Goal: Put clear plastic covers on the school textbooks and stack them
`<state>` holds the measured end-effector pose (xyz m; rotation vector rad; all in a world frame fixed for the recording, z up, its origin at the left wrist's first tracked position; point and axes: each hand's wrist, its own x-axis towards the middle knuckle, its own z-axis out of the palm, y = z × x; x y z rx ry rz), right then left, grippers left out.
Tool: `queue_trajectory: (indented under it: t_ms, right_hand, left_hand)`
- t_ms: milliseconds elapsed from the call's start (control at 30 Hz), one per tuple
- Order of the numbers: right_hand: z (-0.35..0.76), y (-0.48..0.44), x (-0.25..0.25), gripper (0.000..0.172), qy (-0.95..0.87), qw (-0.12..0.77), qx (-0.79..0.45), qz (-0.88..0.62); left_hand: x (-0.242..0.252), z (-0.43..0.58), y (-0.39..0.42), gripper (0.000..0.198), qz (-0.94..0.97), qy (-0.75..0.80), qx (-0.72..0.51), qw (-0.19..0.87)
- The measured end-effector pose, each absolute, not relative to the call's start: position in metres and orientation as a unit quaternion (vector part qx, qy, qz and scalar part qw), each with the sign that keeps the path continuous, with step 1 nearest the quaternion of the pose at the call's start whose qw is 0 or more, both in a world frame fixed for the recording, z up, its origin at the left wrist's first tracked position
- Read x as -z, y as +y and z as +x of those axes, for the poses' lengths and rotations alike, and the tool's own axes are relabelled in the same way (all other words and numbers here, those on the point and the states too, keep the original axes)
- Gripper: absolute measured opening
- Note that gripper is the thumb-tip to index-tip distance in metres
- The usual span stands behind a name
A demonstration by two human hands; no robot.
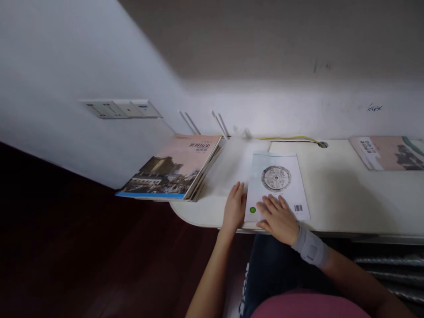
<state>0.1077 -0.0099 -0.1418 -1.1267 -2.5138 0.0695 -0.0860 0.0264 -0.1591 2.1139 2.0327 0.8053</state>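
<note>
A pale book (258, 176) with a round grey emblem, a green dot and a barcode lies on the white desk near its front edge. My right hand (278, 219) rests flat on the lower part of this book, fingers spread. Along the book's left edge stands my left hand (235, 206), fingers stretched out and nothing visibly gripped. Just left of the book is a blurred, whitish sheet-like thing (225, 165); whether it is joined to the book I cannot tell. A grey band (310, 248) is around my right wrist.
A stack of books (168, 167) overhangs the desk's rounded left end. Another book (391, 153) lies far right on the desk (344, 198). Behind are pale upright rods (220, 123) and a yellow cable (288, 137) entering a round hole (323, 144). Socket plates (121, 109) are on the left wall.
</note>
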Motion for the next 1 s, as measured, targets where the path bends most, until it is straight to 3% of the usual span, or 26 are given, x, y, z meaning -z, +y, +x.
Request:
queue_trajectory:
  t_ms: [233, 600, 1000]
  right_hand:
    - [0.141, -0.002, 0.125, 0.050, -0.909, 0.160, -0.063, -0.380]
    - [0.141, 0.003, 0.125, 0.032, -0.915, 0.160, -0.053, -0.366]
    - [0.143, 0.010, 0.124, 0.034, -0.917, 0.156, -0.093, -0.354]
  left_hand:
    - [0.153, -0.087, 0.006, 0.035, 0.651, 0.656, -0.382, 0.016]
    - [0.151, -0.082, -0.002, 0.032, 0.629, 0.697, -0.322, 0.119]
    - [0.153, -0.083, -0.002, 0.032, 0.618, 0.699, -0.331, 0.140]
